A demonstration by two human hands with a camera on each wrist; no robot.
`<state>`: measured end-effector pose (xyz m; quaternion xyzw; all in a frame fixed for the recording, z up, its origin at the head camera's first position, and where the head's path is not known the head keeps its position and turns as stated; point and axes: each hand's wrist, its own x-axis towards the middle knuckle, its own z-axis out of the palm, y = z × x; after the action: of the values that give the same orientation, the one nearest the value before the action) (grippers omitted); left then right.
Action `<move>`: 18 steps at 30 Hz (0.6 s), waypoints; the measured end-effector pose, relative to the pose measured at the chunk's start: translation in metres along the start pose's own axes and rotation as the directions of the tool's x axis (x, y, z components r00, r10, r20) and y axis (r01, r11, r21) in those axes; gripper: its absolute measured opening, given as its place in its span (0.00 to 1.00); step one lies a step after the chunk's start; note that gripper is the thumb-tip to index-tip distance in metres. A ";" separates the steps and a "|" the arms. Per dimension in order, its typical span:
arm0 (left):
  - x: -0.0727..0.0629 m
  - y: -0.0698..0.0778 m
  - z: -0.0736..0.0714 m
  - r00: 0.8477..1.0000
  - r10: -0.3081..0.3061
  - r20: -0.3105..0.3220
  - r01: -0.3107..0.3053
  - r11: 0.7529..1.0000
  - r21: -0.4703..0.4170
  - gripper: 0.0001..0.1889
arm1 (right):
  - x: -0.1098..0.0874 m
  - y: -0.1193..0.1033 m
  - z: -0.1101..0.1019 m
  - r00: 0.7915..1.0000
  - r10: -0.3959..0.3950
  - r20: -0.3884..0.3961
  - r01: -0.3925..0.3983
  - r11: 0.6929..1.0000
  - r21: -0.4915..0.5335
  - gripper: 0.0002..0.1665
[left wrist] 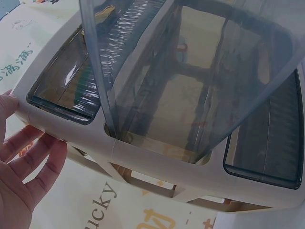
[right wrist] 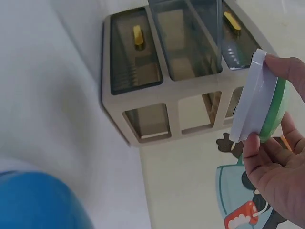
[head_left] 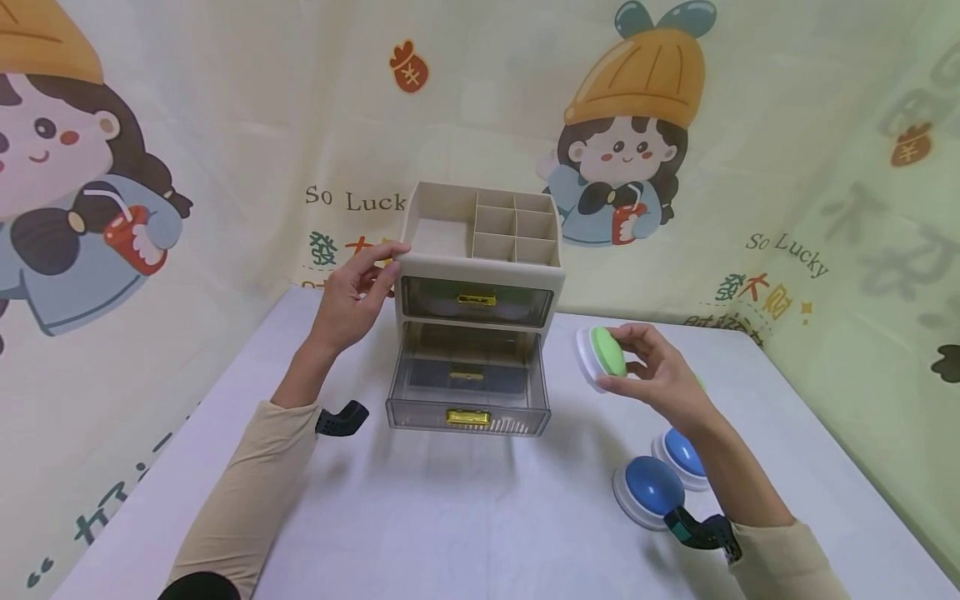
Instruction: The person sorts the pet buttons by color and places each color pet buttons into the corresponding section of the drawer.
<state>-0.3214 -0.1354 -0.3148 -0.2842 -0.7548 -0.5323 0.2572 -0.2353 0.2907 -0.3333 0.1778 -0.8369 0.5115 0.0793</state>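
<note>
A beige desktop drawer organizer [head_left: 482, 265] stands at the back middle of the table, its middle smoky drawer [head_left: 427, 410] pulled out. My left hand [head_left: 352, 296] touches the organizer's upper left side; in the left wrist view, the thumb is by the front frame and the fingertips meet the side wall. To the right, my right hand [head_left: 663, 371] pinches a green push-button buzzer [head_left: 609, 352] with a white base, tilted on edge above the table. The thumb and fingers span its rim in the right wrist view. No contents show in the open drawer.
Two blue buzzers [head_left: 655, 486] with white bases sit near my right forearm. A green sliver [head_left: 701, 382] shows behind the right wrist, mostly hidden. A printed cloth [head_left: 480, 100] hangs behind and beside the white table [head_left: 450, 533]. Divided compartments [head_left: 517, 223] top the organizer.
</note>
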 end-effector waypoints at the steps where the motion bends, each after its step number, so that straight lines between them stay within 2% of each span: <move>1: 0.000 0.000 0.000 1.000 0.002 0.000 -0.002 1.000 0.000 0.17 | 0.000 -0.002 0.001 1.000 -0.003 0.004 0.003 1.000 0.004 0.39; 10: 0.000 0.002 0.000 1.000 0.005 -0.003 -0.005 1.000 -0.007 0.17 | 0.003 -0.012 0.009 0.998 -0.054 0.024 0.054 0.999 0.000 0.39; 18: 0.000 0.003 0.000 1.000 0.012 -0.002 -0.012 1.000 -0.003 0.17 | 0.009 -0.022 0.015 0.993 -0.114 0.009 0.114 0.986 -0.122 0.39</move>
<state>-0.3193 -0.1348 -0.3129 -0.2886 -0.7520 -0.5321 0.2610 -0.2348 0.2663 -0.3188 0.2207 -0.8552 0.4538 0.1186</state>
